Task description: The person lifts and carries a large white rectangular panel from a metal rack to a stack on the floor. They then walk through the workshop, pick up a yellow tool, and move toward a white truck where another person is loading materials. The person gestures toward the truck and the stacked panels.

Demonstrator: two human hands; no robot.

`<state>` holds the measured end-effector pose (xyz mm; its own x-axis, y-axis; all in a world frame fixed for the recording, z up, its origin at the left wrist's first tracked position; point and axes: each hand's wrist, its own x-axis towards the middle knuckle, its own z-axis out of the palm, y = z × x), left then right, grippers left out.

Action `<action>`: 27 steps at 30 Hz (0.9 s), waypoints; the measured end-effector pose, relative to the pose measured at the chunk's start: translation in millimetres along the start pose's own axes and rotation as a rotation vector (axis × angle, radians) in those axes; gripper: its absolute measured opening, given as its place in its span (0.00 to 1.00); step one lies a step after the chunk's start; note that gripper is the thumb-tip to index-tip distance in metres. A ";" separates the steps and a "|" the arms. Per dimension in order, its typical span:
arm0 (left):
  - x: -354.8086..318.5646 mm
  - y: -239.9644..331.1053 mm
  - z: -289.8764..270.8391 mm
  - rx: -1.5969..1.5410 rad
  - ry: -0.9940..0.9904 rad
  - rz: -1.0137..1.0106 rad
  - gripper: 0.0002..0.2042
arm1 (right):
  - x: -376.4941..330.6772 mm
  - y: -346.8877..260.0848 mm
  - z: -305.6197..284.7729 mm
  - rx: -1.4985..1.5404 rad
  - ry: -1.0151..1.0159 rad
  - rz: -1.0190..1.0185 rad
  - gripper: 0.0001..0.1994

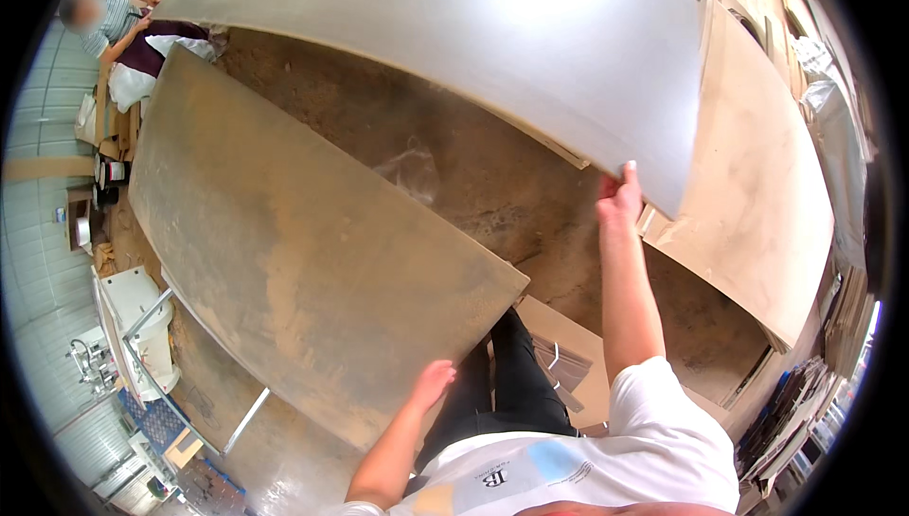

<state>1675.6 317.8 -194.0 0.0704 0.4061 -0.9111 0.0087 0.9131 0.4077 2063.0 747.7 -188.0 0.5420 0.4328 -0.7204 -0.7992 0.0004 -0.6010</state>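
Large, smooth, pale-grey glossy sheet (454, 33), taken as landmark: seen tilted across the upper view, strong glare on its face. Its near edge is gripped close to the right corner by the right hand (620, 194); thumb laid on top, fingers bent under the edge and partly hidden.

Left hand (434, 383): well apart from the sheet, toward the wearer, fingers loosely bent, nothing seen in its grasp. It is held at the edge of a broad, dust-streaked grey-brown flat panel (312, 241); whether the panel is touched cannot be told.

Between sheet and panel, dirt-brown floor (331, 99) is exposed, with crumpled clear film (412, 170) on it. To the sheet's right, a stack of tan boards (767, 185) is noted, partly overlapped by it.

At the sheet's far left corner, the edge is met by the hands of a co-worker in a striped top (115, 26).

Writing: a dark emblem and small lettering are printed on the wearer's white T-shirt (653, 440), nearer than the sheet.
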 end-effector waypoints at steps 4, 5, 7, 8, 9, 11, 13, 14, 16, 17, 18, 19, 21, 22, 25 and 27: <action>-16.8 -8.3 -6.6 -0.006 0.028 0.012 0.16 | 25.9 59.2 -32.6 -0.064 0.038 0.171 0.13; -21.1 -8.9 -9.0 -0.041 0.060 0.019 0.16 | 16.9 66.6 -26.9 -0.072 0.048 0.219 0.13; -21.7 -10.7 -12.3 -0.086 0.090 0.053 0.16 | 31.5 74.1 -49.0 -0.115 -0.005 0.220 0.15; -16.5 -10.3 -12.6 -0.098 0.099 0.080 0.16 | 30.4 74.4 -39.1 -0.112 -0.069 0.201 0.15; -11.3 -8.4 -12.1 -0.108 0.108 0.106 0.16 | 33.7 69.2 -26.0 -0.152 -0.079 0.212 0.16; -18.5 -10.0 4.4 -0.156 0.123 0.105 0.15 | 21.9 54.3 -32.0 -0.252 -0.056 0.256 0.16; -2.5 5.0 20.5 -0.221 0.114 0.094 0.15 | 40.0 42.9 -42.2 -0.289 -0.110 0.291 0.16; 0.3 14.0 31.8 -0.201 0.118 0.099 0.15 | 50.1 38.3 -39.7 -0.300 -0.149 0.317 0.15; 6.6 34.9 61.1 -0.166 0.145 0.098 0.15 | 49.8 35.9 -36.4 -0.356 -0.160 0.331 0.17; 11.0 49.4 74.2 -0.187 0.148 0.104 0.15 | 51.0 36.5 -40.0 -0.346 -0.165 0.357 0.17; 15.4 64.0 91.7 -0.213 0.155 0.104 0.15 | 50.3 35.8 -45.3 -0.344 -0.167 0.388 0.17; 13.2 71.7 112.4 -0.242 0.172 0.095 0.15 | 47.9 31.4 -51.6 -0.320 -0.185 0.432 0.18; 25.0 75.0 144.6 -0.275 0.166 0.112 0.15 | 34.5 19.0 -40.4 -0.253 -0.228 0.528 0.18; 38.6 80.8 154.6 -0.290 0.174 0.130 0.15 | 22.3 6.6 -24.4 -0.252 -0.214 0.611 0.20; 43.5 136.0 220.0 -0.255 0.278 -0.028 0.14 | 32.7 -7.1 -20.7 -0.387 -0.184 0.746 0.21; 31.0 152.3 260.4 -0.267 0.250 -0.057 0.14 | 41.8 -13.3 -17.2 -0.357 -0.141 0.779 0.21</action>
<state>1938.9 459.9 -144.3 -0.1687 0.3204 -0.9321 -0.2573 0.8986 0.3555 2100.7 750.2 -216.1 -0.1818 0.2994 -0.9367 -0.7870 -0.6153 -0.0439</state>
